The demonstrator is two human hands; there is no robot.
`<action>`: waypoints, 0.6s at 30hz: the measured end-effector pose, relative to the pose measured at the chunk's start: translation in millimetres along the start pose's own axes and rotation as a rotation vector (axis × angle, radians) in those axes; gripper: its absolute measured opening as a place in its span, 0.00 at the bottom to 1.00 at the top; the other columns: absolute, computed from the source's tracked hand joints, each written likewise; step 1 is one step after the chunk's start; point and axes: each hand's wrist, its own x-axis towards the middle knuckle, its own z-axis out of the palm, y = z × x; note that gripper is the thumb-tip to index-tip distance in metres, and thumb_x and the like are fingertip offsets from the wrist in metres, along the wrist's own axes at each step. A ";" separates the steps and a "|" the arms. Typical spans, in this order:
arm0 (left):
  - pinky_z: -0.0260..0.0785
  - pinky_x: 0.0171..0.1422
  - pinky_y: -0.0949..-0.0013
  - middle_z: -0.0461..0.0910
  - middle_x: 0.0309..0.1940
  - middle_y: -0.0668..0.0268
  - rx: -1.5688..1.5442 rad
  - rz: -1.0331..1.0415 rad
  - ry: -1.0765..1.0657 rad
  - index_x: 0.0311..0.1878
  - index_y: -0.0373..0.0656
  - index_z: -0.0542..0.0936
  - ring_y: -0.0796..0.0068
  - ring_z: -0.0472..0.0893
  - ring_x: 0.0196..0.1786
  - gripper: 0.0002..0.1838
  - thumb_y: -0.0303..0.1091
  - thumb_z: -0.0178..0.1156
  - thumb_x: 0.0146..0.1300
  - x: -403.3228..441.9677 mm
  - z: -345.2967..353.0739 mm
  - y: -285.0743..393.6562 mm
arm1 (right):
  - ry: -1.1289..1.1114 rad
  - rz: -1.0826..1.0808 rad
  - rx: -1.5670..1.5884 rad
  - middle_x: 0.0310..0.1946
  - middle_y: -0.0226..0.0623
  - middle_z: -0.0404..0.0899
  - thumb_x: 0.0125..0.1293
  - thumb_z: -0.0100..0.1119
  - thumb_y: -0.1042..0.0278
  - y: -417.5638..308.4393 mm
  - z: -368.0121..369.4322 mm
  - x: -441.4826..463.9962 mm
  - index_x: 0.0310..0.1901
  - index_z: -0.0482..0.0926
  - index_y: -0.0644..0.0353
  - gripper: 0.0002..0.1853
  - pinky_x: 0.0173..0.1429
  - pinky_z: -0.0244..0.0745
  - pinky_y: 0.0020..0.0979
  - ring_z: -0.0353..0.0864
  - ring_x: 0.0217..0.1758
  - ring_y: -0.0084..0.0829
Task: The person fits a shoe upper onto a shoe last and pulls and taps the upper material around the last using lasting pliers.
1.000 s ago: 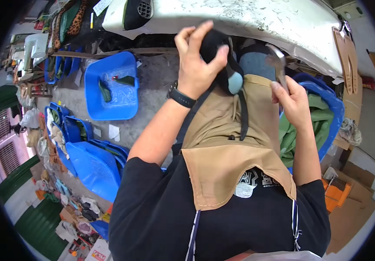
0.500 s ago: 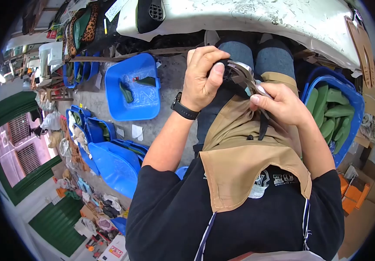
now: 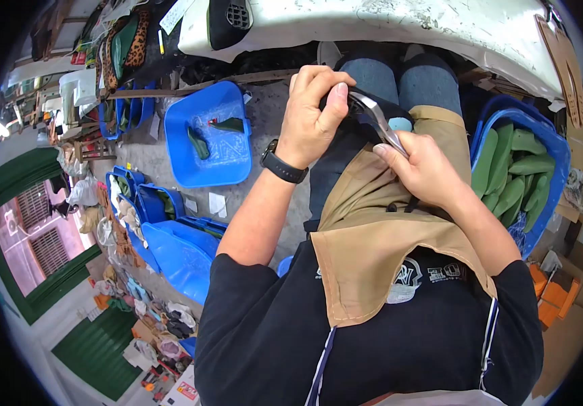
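Head view: left fingers (image 3: 312, 80) grip a dark piece (image 3: 391, 111), probably pliable. Right fingers (image 3: 395, 161) clasp a stiff-looking metal tool (image 3: 377, 119) angled toward them, best held by its handle.

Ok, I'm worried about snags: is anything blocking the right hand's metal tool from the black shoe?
Nothing visible blocks it. The metal tool in the right hand reaches across the black shoe, its head close beside the left hand. Whether it touches the shoe, I can't tell.
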 end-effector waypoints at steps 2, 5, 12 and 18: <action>0.67 0.61 0.64 0.76 0.51 0.62 -0.013 -0.026 -0.018 0.49 0.44 0.87 0.64 0.73 0.53 0.13 0.41 0.61 0.74 4.3 -2.9 1.0 | 0.015 -0.094 -0.240 0.23 0.30 0.77 0.80 0.59 0.63 -6.3 -5.5 1.8 0.33 0.78 0.61 0.15 0.32 0.70 0.30 0.70 0.24 0.23; 0.67 0.60 0.65 0.77 0.50 0.62 0.019 -0.005 0.018 0.49 0.44 0.87 0.64 0.73 0.52 0.12 0.40 0.62 0.73 4.6 0.2 2.3 | 0.001 -0.035 0.070 0.22 0.31 0.77 0.80 0.59 0.63 8.1 5.2 0.5 0.33 0.77 0.62 0.15 0.32 0.70 0.32 0.70 0.24 0.25; 0.69 0.57 0.66 0.77 0.47 0.62 -0.001 -0.043 0.114 0.48 0.42 0.87 0.65 0.75 0.48 0.08 0.34 0.65 0.71 -2.8 4.2 0.0 | 0.005 -0.018 -0.106 0.22 0.32 0.77 0.80 0.58 0.63 0.7 8.3 -2.5 0.33 0.76 0.64 0.16 0.33 0.70 0.34 0.70 0.24 0.27; 0.69 0.55 0.67 0.78 0.45 0.62 0.090 0.015 0.468 0.47 0.41 0.85 0.65 0.76 0.46 0.07 0.31 0.66 0.70 1.9 20.2 15.6 | -0.001 -0.135 -0.218 0.23 0.32 0.77 0.80 0.57 0.63 -16.1 -5.8 11.5 0.32 0.76 0.63 0.16 0.33 0.70 0.34 0.69 0.24 0.26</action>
